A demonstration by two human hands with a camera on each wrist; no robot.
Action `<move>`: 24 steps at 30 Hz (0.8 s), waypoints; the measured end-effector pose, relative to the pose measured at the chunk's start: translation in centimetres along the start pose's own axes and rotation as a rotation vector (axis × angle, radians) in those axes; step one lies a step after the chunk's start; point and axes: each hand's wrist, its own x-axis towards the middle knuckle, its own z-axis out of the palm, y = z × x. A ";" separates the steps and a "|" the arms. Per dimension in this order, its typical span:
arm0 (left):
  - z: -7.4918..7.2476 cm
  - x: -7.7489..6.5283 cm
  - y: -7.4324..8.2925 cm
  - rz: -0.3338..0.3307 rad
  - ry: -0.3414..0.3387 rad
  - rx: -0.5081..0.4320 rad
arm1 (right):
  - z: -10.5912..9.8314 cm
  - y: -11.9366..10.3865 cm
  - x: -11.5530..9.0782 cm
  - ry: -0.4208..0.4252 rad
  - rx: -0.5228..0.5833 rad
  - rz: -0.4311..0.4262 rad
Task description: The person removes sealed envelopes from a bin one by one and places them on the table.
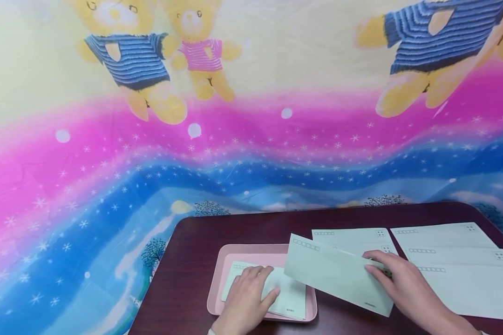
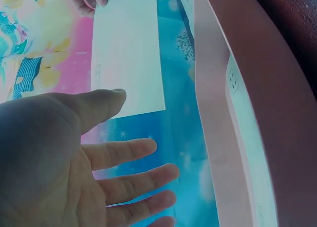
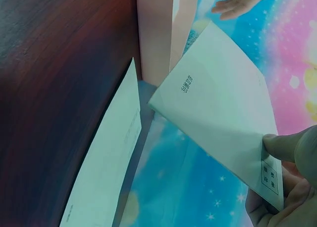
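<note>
An envelope [image 1: 339, 274], pale green with a row of postcode boxes, is raised at a tilt above the table. My right hand [image 1: 406, 284] pinches it at its right end; in the right wrist view the thumb [image 3: 287, 145] presses beside the stamp box. My left hand [image 1: 247, 293] hovers over the pink tray [image 1: 218, 279], fingers spread and relaxed, as the left wrist view also shows. Below that hand, several envelopes [image 1: 291, 298] lie stacked in the tray. The held envelope's left corner overlaps the tray's right rim in the head view.
Two overlapping groups of envelopes lie on the dark table [image 1: 176, 279]: one behind the held envelope [image 1: 348, 236], another at the right [image 1: 469, 293]. A curtain [image 1: 251, 116] printed with bears hangs behind the table's far edge.
</note>
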 end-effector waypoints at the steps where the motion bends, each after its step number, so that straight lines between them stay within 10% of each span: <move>1: 0.1 0.0 0.1 0.002 -0.001 0.000 | 0.0 0.2 -0.1 -0.002 0.000 0.005; 24: 1.1 0.3 1.5 0.056 -0.027 0.000 | -1.5 5.1 -1.2 -0.099 -0.046 0.146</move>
